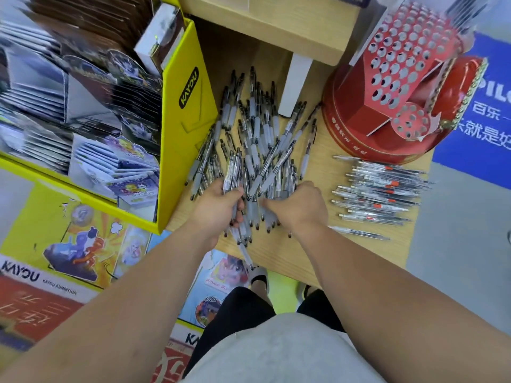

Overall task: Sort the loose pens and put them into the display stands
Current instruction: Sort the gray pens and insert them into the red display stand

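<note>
Head view | left hand (218, 205) grips several from loose pile of clear grey-grip pens (254, 139), 12 o'clock | right hand (300, 207) on pile, grip unclear | slim orange-banded clear pens (378, 189), 1 sorted row, 3 o'clock | red perforated cardboard display stand (359, 134), 1 o'clock | judged early: pile largely unsorted.

The yellow box (190, 128) is carrying a black label reading KAYOU. The poster (27, 236) is showing KAYOU and KAYOU ANIMATION. The blue sign (453, 153) is showing PILO, cut off, above 百乐. Lettering is running along the red stand (359, 139), too small to read.
</note>
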### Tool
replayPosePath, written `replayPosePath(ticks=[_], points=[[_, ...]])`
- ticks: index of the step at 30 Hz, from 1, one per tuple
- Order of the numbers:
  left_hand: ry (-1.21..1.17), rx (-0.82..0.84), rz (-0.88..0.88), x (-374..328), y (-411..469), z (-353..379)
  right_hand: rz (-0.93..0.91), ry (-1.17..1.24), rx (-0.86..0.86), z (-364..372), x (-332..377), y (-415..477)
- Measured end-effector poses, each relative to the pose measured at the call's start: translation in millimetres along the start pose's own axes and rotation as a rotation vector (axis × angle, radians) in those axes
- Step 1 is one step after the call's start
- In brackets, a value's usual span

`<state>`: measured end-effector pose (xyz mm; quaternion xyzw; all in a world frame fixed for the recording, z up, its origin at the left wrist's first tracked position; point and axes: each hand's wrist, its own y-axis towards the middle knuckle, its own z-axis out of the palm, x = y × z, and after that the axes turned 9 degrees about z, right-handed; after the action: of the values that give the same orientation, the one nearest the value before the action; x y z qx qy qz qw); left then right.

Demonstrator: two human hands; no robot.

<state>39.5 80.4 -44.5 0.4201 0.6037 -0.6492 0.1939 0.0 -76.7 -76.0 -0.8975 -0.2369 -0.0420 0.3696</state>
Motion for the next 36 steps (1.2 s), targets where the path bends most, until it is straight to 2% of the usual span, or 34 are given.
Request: replayPosePath(ticks=[4,9,15,27,32,36], points=[[0.008,-0.001,0.004,-4,-1,5,-0.046,0.001,0.045,0,-1,3],[0.023,-0.029,-0.005,-3,1,8,-0.085,0.027,0.016,2,-5,1],[0.004,-0.005,-0.008,-3,1,11,-0.092,-0.079,-0.005,-2,3,-2],[-0.153,-0.029,-0.089,-1,3,6,-0.135,-0.084,0.037,-2,10,0],[-0.179,-0.044,-0.099,-1,4,0,-0.134,-0.034,0.108,-11,12,4],[-0.191,-0.034,-0.093,-2,1,1,-0.102,0.009,0.251,-22,9,5]])
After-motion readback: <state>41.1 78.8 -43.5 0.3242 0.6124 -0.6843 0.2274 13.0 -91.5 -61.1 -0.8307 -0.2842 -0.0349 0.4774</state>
